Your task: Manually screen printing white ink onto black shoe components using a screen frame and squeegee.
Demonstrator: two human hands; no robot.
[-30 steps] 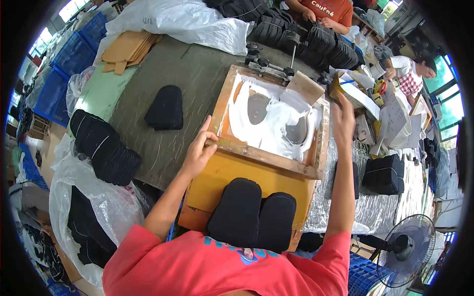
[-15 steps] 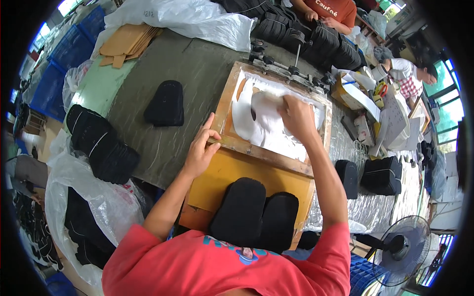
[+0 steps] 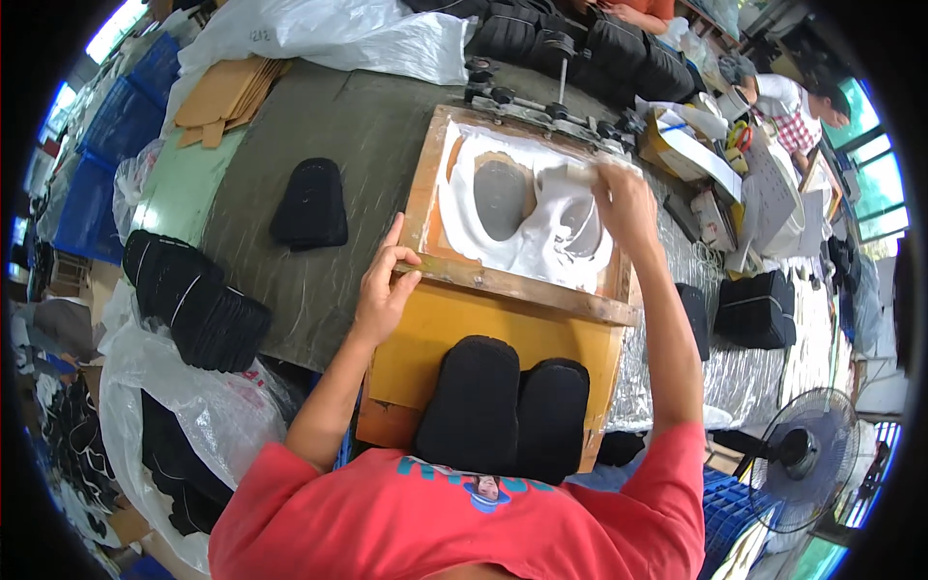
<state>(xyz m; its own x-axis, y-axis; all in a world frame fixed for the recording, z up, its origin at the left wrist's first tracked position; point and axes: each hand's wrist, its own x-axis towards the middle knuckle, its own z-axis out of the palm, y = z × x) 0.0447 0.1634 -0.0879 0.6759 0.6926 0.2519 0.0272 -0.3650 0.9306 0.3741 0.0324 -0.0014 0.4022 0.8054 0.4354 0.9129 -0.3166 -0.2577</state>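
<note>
A wooden screen-printing frame (image 3: 522, 282) lies on the table in front of me, with thick white paste (image 3: 466, 215) spread over its mesh. At the frame's near left corner, my left hand (image 3: 383, 290) grips the wood with thumb and fingers. Near the frame's right side, my right hand (image 3: 626, 201) is closed round a paste-coated scraper (image 3: 570, 176), mostly hidden by the fingers and paste. A grey oval area (image 3: 501, 198) shows through the mesh on the left. Two black padded pieces (image 3: 471, 401) rest on a yellow board (image 3: 416, 333) between me and the frame.
One black piece (image 3: 311, 205) lies left of the frame; a tied black stack (image 3: 198, 302) sits farther left. Metal hinge clamps (image 3: 551, 114) line the frame's far edge. Boxes and papers (image 3: 691, 150) crowd the right, above a fan (image 3: 807, 454). Another person (image 3: 788, 106) stands beyond.
My right hand has swept the scraper rightward across the mesh, leaving the left oval with less white paste over it. My left hand stays at the frame's corner. The view has shifted slightly.
</note>
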